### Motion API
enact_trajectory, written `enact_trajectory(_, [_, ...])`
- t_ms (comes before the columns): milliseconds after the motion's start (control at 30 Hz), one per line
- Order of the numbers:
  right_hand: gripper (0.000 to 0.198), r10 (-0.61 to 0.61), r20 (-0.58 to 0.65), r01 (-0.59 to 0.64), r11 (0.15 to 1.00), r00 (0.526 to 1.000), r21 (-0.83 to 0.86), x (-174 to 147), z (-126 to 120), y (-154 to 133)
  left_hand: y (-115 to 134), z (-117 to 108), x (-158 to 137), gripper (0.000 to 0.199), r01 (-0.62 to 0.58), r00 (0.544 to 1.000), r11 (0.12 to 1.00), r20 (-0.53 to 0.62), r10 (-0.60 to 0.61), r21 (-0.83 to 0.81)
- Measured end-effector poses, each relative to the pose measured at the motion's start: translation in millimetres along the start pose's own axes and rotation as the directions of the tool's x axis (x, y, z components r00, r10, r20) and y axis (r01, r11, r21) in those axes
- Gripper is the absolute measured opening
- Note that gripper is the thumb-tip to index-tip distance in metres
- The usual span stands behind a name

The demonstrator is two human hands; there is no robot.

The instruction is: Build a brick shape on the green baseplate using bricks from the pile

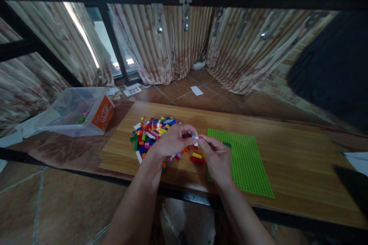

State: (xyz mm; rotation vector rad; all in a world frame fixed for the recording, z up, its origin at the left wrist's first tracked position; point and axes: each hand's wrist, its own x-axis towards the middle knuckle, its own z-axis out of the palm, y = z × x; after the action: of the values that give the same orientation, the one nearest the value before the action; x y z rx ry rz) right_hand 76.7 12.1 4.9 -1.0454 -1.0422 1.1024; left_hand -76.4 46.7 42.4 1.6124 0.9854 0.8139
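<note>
My left hand (174, 138) and my right hand (216, 157) meet above the wooden table, fingertips pinched together. Between them are small toy building bricks (196, 136), light blue, white and pink; fingers partly cover them. The left fingers close on the light blue and white end, the right on the pink end. Below lies a red brick (196, 159) with a yellow brick (197, 155) on or against it. A heap of mixed bricks (148, 134) spreads beside and behind my left hand. The green baseplate (247, 160) lies under and to the right of my right hand.
A clear plastic box (77, 99) with an orange label and a few bricks inside stands left of the wooden tabletop (299, 168). Beyond the table, a white paper (197, 90) lies on the tiled floor. A dark object (352, 183) sits at the right edge.
</note>
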Motion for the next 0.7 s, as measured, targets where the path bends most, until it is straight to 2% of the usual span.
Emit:
enact_trajectory(167, [0.017, 0.061, 0.009, -0.061, 0.997, 0.998, 0.039, 2.7, -3.2, 5.2, -0.9, -1.5, -0.6, 0.016, 0.01, 1.0, 0.998, 0.026, -0.008, -0.063])
enact_trajectory(267, [0.02, 0.037, -0.023, -0.04, 0.984, 0.999, -0.176, 6.8, -9.2, 11.1, -3.5, -5.2, -0.7, 0.015, 0.055, 0.998, 0.998, 0.001, -0.055, -0.031])
enact_trajectory(333, [0.018, -0.05, 0.018, 0.053, 0.897, 0.999, -0.438, 7.8, -12.6, 14.7, -5.0, -7.9, -0.8, 0.016, 0.083, 0.996, 0.996, -0.021, -0.082, 0.025])
enact_trajectory(400, [0.016, -0.113, 0.136, 0.175, 0.738, 0.984, -0.651, 6.5, -13.9, 17.4, -5.7, -9.5, -0.8, 0.016, 0.101, 0.995, 0.992, -0.031, -0.099, 0.074])
enact_trajectory(467, [0.017, -0.106, 0.246, 0.259, 0.607, 0.964, -0.751, 4.1, -13.3, 19.1, -6.0, -9.5, -0.3, 0.015, 0.113, 0.993, 0.988, -0.039, -0.11, 0.105])
enact_trajectory(533, [0.017, -0.069, 0.294, 0.281, 0.56, 0.953, -0.78, 2.5, -12.3, 19.6, -7.1, -8.7, 0.7, 0.014, 0.122, 0.992, 0.985, -0.032, -0.119, 0.123])
enact_trajectory(600, [0.017, -0.048, 0.277, 0.253, 0.582, 0.96, -0.773, 2.8, -12.1, 18.7, -9.7, -8.0, 2.1, 0.014, 0.123, 0.992, 0.985, -0.035, -0.12, 0.124])
enact_trajectory(700, [0.025, -0.026, 0.184, 0.145, 0.728, 0.983, -0.67, 6.0, -13.2, 15.8, -14.3, -7.6, 4.0, 0.015, 0.136, 0.987, 0.985, -0.099, -0.126, 0.101])
